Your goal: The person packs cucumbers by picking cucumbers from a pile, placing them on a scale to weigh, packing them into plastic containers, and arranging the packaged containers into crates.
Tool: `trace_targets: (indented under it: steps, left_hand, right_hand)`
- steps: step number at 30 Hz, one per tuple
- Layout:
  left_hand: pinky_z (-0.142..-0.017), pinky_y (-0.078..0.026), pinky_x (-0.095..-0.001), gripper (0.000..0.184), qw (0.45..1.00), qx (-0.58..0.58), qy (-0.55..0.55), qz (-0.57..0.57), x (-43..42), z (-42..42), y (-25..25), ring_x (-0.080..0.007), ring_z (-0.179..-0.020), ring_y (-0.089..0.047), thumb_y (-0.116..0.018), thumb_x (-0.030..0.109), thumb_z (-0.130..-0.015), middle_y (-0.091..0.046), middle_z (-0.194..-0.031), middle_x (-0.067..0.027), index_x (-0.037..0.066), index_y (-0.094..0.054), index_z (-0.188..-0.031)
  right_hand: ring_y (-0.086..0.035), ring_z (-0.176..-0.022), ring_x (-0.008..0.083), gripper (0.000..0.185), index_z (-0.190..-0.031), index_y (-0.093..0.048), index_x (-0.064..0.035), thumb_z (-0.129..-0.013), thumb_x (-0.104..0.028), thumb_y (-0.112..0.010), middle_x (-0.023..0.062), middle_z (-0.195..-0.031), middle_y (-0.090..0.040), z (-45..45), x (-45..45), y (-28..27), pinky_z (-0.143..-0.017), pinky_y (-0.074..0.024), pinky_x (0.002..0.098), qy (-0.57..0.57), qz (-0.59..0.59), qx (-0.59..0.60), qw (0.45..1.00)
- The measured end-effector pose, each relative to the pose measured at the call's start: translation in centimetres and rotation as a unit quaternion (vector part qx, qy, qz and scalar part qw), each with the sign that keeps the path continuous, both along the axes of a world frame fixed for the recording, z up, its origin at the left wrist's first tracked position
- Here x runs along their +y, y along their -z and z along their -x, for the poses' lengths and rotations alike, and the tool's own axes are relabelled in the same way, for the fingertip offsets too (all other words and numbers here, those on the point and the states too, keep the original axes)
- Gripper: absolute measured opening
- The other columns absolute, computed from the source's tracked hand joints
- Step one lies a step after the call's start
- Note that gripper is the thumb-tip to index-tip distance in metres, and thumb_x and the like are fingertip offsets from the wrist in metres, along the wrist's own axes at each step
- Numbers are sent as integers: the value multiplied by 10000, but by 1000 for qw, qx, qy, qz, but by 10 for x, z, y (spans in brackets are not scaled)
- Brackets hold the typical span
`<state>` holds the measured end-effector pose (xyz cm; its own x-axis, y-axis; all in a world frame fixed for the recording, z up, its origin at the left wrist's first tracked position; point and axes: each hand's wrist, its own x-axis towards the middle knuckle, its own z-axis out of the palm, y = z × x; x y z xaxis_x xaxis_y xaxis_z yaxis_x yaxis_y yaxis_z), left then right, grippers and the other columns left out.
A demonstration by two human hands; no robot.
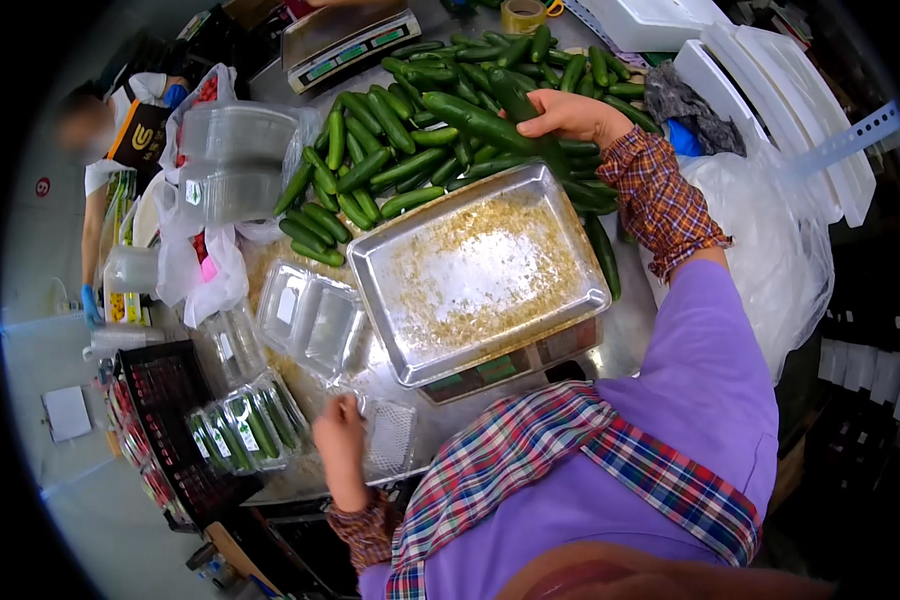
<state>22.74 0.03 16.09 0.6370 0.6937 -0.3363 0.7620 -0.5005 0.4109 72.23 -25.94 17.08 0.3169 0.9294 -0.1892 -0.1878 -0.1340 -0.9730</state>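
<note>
My right hand (582, 117) is closed round a dark green cucumber (513, 95) at the near right of a large pile of cucumbers (395, 150). Its thumb lies across the cucumber. My left hand (340, 438) is low in the view with its fingers curled together, beside a white perforated sheet (390, 437); what it holds, if anything, is hidden. Between the hands, a metal tray (470, 270) with wet yellowish residue rests on a scale (510, 365). An open clear plastic box (310, 315) lies left of the tray.
Packed cucumber boxes (250, 425) stand beside a black crate (155, 400). Stacked clear containers (235, 150) are at the left, and another scale (350, 45) is at the back. White foam boxes (770, 110) and a plastic bag (760, 240) occupy the right. Another person (135, 120) stands far left.
</note>
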Motion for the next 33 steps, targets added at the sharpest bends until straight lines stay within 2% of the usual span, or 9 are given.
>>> trace_targets:
  steps: [2,5,7,12,15,20,24,29,33]
  left_hand:
    - [-548,-447,-260,210,982,-164,-32,83,-1,-42,-28,-125,-573,-569,-538,164,-918,-631,-669,-68,-27,-623,-905]
    - [-739,-505,-287,371,874,-324,-50,359,-28,-111,-55,-182,-923,-600,-515,257,-944,-608,-1010,-122,-7,-506,-1203]
    - [-927,-446,-443,605,782,-354,30,512,-51,-146,-51,-310,-1173,-468,-498,391,-937,-442,-1304,-180,26,-302,-1377]
    - [-891,-465,-481,398,625,-385,-68,676,-81,-200,-8,-290,-1032,-567,-487,359,-948,-570,-1121,-136,35,-470,-1177]
    - [-686,-502,-394,287,683,-352,-177,615,-71,-186,0,-231,-767,-558,-500,186,-902,-532,-862,-110,13,-448,-1125]
    - [-437,-399,-260,293,933,-218,75,278,-68,-157,-10,-120,-466,-482,-542,296,-916,-492,-610,-18,18,-503,-1002]
    - [-454,-403,-286,361,959,-163,102,210,-73,-149,-9,-129,-478,-510,-489,361,-944,-526,-588,-56,4,-531,-973]
    - [-589,-458,-436,380,977,-125,121,124,-75,-152,-4,-400,-677,-600,-516,347,-927,-608,-735,-227,-10,-536,-1055]
    - [-687,-484,-395,404,971,-156,168,62,-85,-159,-10,-371,-797,-621,-579,297,-900,-614,-886,-252,-17,-517,-1147]
  right_hand:
    - [-581,-895,94,420,-1160,-551,19,-819,-184,-688,43,-1031,-619,17,4,-10,-832,-462,238,-24,-10,8,1000]
    - [-582,-886,112,445,-1150,-552,26,-797,-198,-702,43,-1001,-615,52,11,-25,-831,-462,244,-34,-14,19,999]
    - [-556,-942,119,477,-1155,-558,13,-783,-243,-712,54,-1064,-606,76,19,-31,-854,-433,254,-76,15,-30,997]
    - [-589,-776,108,417,-1120,-562,18,-821,-246,-684,72,-959,-642,127,31,-38,-695,-481,244,-149,44,0,988]
    - [-592,-681,97,522,-1204,-481,26,-842,-304,-661,69,-877,-631,103,19,-37,-637,-499,246,-47,105,-85,990]
    - [-643,-787,207,640,-1299,-389,34,-834,-327,-642,189,-1070,-608,-4,-31,13,-723,-521,341,275,292,-351,846]
    - [-567,-1047,356,591,-1340,-372,-52,-831,-243,-604,232,-1186,-546,-72,-90,63,-874,-462,455,377,405,-445,704]
    - [-508,-1090,396,577,-1358,-360,-100,-836,-221,-575,222,-1203,-485,-86,-123,82,-876,-455,489,401,467,-501,608]
    - [-515,-1040,362,364,-1143,-549,-82,-812,-226,-595,142,-1113,-526,-93,-108,82,-809,-462,498,403,443,-598,532]
